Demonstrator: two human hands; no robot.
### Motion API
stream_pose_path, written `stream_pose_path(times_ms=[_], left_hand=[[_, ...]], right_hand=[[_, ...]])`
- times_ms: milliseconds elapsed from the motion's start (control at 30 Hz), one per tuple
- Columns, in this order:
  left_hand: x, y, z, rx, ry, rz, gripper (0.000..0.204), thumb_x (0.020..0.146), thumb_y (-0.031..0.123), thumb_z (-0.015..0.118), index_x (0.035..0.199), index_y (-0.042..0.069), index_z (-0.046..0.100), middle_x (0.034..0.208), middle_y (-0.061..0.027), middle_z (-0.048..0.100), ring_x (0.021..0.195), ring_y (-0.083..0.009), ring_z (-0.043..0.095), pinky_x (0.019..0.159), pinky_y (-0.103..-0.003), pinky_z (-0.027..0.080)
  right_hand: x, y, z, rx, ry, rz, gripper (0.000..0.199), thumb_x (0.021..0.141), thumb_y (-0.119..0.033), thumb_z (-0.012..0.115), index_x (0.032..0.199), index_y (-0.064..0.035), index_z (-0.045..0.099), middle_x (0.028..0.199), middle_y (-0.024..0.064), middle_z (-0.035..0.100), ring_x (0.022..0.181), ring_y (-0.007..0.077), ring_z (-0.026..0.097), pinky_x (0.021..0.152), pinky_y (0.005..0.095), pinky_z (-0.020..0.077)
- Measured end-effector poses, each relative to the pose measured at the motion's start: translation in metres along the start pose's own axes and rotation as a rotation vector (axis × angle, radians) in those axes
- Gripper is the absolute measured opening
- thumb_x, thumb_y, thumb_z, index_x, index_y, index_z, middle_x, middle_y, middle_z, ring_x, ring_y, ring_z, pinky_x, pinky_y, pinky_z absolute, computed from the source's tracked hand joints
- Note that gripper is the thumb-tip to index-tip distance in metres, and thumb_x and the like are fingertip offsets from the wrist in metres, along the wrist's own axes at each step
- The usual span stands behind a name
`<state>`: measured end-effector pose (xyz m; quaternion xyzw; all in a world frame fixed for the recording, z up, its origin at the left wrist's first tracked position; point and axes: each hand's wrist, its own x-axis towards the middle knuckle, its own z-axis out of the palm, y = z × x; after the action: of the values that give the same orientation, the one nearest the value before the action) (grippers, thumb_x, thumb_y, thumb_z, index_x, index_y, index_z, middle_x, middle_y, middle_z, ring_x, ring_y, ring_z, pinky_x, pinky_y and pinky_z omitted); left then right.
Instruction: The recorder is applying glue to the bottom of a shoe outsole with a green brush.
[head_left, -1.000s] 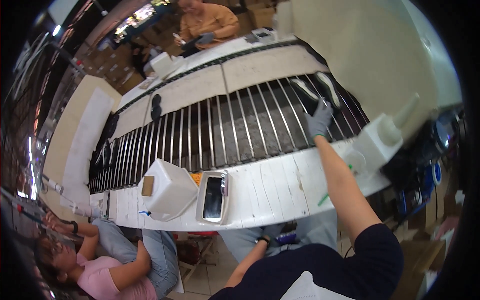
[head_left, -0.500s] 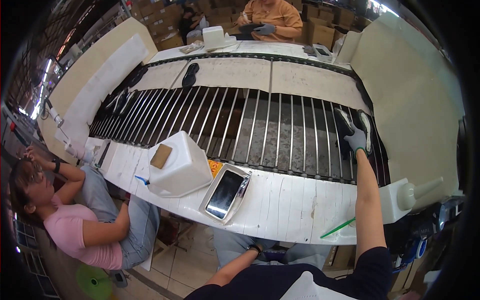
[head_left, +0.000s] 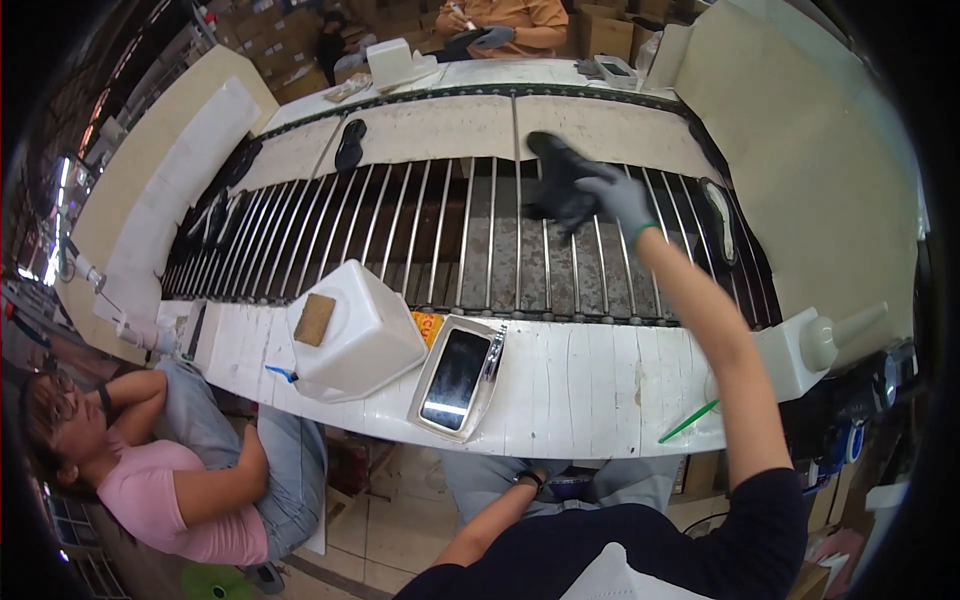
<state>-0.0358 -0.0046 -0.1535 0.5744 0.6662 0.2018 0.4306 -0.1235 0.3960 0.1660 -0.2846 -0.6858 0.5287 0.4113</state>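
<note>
My right hand, in a grey glove, reaches out over the rod conveyor and is shut on a black shoe sole, held just above the rods near the middle. My left forearm runs low in front of the white table; its wrist wears a dark band, and the hand itself is tucked under the table edge, so its fingers are hidden. Another dark sole lies on the rods at the right, apart from my hand. A further black sole rests on the far belt.
On the white table edge stand a white jug with a brown sponge, a metal tray, a green stick and a white squeeze bottle. A person in pink sits at the left; a person in orange works opposite.
My right hand has swung from the right end of the conveyor toward its middle, now carrying a black sole. The view has turned left.
</note>
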Motion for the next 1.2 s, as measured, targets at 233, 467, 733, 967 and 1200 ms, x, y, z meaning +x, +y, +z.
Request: stream_pose_path(times_ms=[233, 467, 733, 967, 1200], left_hand=[[-0.011, 0.002, -0.004, -0.007, 0.018, -0.009, 0.049, 0.087, 0.039, 0.052, 0.123, 0.006, 0.057, 0.129, -0.0192, 0.055, 0.121, -0.0366, 0.049, 0.105, -0.044, 0.035], [-0.025, 0.022, 0.0, -0.01, -0.007, -0.019, 0.048, 0.086, 0.038, 0.054, 0.121, 0.005, 0.059, 0.126, -0.0197, 0.057, 0.119, -0.0372, 0.051, 0.104, -0.045, 0.036], [-0.023, 0.041, -0.012, -0.008, -0.034, -0.065, 0.047, 0.084, 0.037, 0.055, 0.118, 0.005, 0.061, 0.123, -0.0203, 0.059, 0.117, -0.0378, 0.053, 0.103, -0.046, 0.038], [-0.026, 0.039, -0.009, 0.049, 0.054, -0.012, 0.042, 0.076, 0.035, 0.06, 0.104, 0.004, 0.066, 0.109, -0.022, 0.064, 0.106, -0.0397, 0.058, 0.096, -0.049, 0.043], [-0.052, 0.056, -0.022, 0.094, 0.126, 0.14, 0.038, 0.085, 0.038, 0.053, 0.099, 0.007, 0.068, 0.096, -0.0191, 0.065, 0.093, -0.0377, 0.061, 0.086, -0.047, 0.045]], right_hand=[[-0.036, 0.063, 0.216, 0.335, 0.014, 0.195, 0.069, 0.068, -0.014, 0.08, 0.13, 0.0006, 0.055, 0.107, 0.0112, 0.069, 0.09, 0.0157, 0.065, 0.081, 0.0281, 0.0518], [-0.042, 0.08, 0.26, 0.184, -0.291, 0.285, 0.071, 0.07, -0.02, 0.08, 0.133, -0.0023, 0.053, 0.115, 0.0138, 0.067, 0.099, 0.0197, 0.065, 0.089, 0.0297, 0.0496], [0.068, 0.056, 0.04, -1.362, -0.04, -0.885, 0.071, 0.083, -0.039, 0.066, 0.145, -0.0162, 0.038, 0.152, 0.0199, 0.028, 0.139, 0.0377, 0.028, 0.115, 0.0482, 0.0207], [0.032, 0.143, -0.272, -1.314, 0.769, 0.717, 0.113, 0.072, -0.08, 0.052, 0.152, -0.0116, 0.01, 0.153, 0.0271, 0.02, 0.142, 0.0434, 0.02, 0.109, 0.0638, 0.0208], [-0.03, 0.209, -0.343, -1.06, 0.28, 0.566, 0.12, 0.065, -0.049, 0.083, 0.151, -0.0024, 0.013, 0.136, 0.0291, 0.047, 0.125, 0.0414, 0.048, 0.103, 0.0425, 0.0417]])
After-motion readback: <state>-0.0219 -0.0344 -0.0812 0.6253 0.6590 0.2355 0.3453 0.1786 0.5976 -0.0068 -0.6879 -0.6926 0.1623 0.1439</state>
